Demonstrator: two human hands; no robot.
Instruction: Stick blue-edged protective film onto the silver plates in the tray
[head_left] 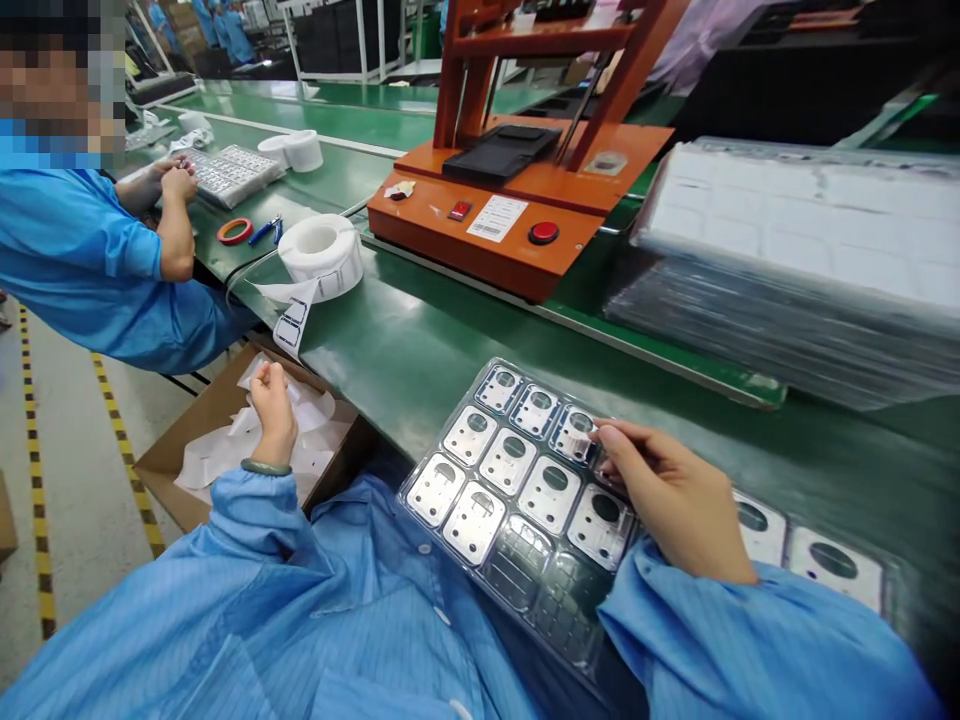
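R hand (675,497) pinches small white film (574,445) on top-row plate (564,425), which lies just left of the hand, in clear tray (447,430), long axis toward body. L hand (271,415), over box (176,440), fingers together; hold unclear.

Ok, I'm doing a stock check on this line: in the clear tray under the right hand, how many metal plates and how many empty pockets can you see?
Metal plates in the clear tray: 9
Empty pockets: 2
Total: 11
The right hand hides part of the tray, so this counts only what shows.
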